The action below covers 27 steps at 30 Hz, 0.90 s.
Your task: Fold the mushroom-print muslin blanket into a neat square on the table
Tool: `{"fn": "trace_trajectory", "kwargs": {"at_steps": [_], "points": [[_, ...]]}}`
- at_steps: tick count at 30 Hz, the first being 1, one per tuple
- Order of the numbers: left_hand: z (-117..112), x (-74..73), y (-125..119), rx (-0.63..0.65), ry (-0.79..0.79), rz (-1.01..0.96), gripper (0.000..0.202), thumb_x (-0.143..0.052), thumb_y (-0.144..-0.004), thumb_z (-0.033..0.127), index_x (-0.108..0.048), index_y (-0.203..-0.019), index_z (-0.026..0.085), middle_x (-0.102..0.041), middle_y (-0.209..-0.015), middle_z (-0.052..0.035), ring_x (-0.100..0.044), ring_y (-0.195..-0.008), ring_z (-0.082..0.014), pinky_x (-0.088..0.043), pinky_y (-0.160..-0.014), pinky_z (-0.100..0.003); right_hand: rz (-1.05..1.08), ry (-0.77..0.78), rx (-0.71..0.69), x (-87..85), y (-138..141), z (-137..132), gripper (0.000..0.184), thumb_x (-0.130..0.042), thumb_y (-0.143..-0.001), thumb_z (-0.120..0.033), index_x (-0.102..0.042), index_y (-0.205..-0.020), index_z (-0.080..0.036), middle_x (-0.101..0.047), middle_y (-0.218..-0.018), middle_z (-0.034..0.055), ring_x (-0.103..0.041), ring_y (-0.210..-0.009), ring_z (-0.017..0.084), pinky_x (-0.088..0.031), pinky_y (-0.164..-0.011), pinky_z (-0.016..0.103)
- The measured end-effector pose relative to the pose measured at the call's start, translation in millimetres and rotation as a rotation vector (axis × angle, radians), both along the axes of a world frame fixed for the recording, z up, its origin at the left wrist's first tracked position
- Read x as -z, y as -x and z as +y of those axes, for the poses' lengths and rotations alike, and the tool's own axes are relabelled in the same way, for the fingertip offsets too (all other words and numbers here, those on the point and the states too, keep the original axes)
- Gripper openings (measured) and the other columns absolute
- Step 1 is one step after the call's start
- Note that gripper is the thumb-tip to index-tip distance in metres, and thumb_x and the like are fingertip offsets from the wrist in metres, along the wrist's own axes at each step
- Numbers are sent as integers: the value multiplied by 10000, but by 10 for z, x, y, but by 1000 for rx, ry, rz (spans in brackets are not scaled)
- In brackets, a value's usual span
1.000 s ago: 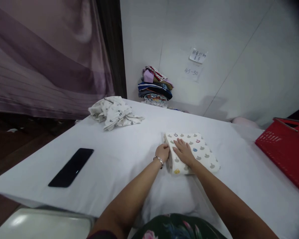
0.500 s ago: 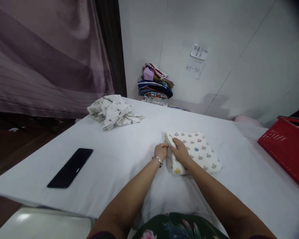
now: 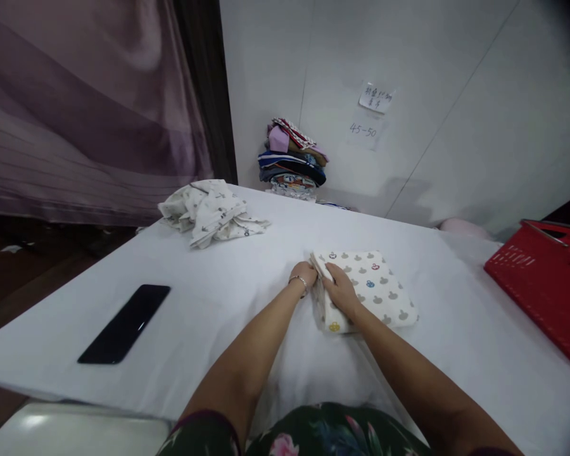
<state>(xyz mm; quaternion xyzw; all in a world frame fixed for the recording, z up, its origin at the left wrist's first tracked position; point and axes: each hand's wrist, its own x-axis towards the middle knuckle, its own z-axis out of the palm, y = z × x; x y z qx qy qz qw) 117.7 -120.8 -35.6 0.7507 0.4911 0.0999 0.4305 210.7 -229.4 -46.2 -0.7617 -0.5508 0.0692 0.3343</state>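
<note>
A folded white cloth point(image 3: 375, 291) with a grey, red, blue and yellow mushroom-like print lies on the white table, its layered edge facing left. At that edge my left hand point(image 3: 306, 273), with a bracelet on the wrist, has its fingers closed on the layers; the fingertips are partly hidden. My right hand point(image 3: 341, 290) grips the same edge from the other side, with its thumb and fingers pressed on the top layer near the fold. Both hands are close together.
On the table point(image 3: 209, 304), a black phone point(image 3: 124, 324) lies at the left and a crumpled printed cloth point(image 3: 213, 212) at the back left. A stack of folded clothes point(image 3: 292, 161) stands by the wall. A red basket point(image 3: 541, 278) is at the right.
My left hand has moved slightly up along the layered edge of the cloth. My right hand keeps its hold. The whole view has shifted a little.
</note>
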Motion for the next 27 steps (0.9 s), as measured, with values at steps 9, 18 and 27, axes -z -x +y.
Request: {"fn": "trace_trajectory", "kwargs": {"at_steps": [9, 18, 27], "points": [[65, 45, 22, -77, 23, -75, 192, -550, -700, 250, -679, -613, 138, -688, -709, -118, -631, -732, -202, -436, -682, -264, -37, 36, -25, 73, 2, 6, 495, -390, -846, -377, -511, -1272, -154, -471, -1333, 109, -374, -1266, 245, -264, -1069, 450], [-16, 181, 57, -141, 70, -221, 313, -552, -752, 444, -675, -743, 157, -682, -715, -46, -604, -672, -135, -437, -620, -219, 63, -22, 3, 35, 0, 1, 479, -346, -861, -362, -538, -1241, -145, -519, -1289, 97, -422, -1230, 219, -285, -1068, 411], [-43, 159, 103, -146, 62, -204, 157, -581, -714, 272, -667, -673, 148, -673, -693, -47, -594, -674, -147, -415, -642, -238, 1, 18, -21, 51, 2, 8, 491, -354, -869, -377, -532, -1247, -120, -491, -1314, 118, -381, -1259, 223, -259, -1071, 412]]}}
